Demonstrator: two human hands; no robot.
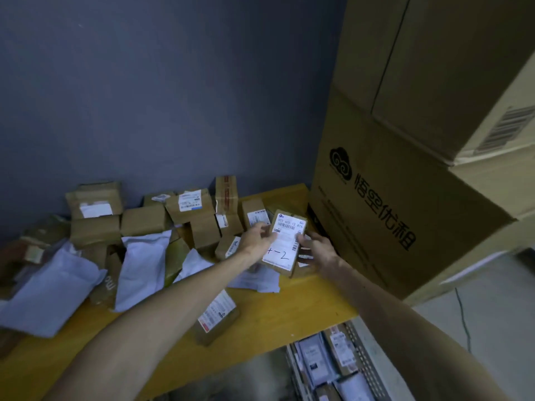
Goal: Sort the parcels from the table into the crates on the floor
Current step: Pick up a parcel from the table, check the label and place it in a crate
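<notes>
Two hands (left (256, 238), right (315, 246)), one labelled parcel (285, 241)

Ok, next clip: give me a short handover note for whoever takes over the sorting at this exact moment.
Left hand and right hand both grip one labelled parcel, raised over the yellow table, label up.
Done: the crate on the floor already holds several parcels.
Left: drop this parcel in a crate, then sort the cardboard boxes and white mailer bags on the table.

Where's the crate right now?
The crate sits on the floor at the bottom right of the head view, below the table's right end, parcels already inside.
</notes>
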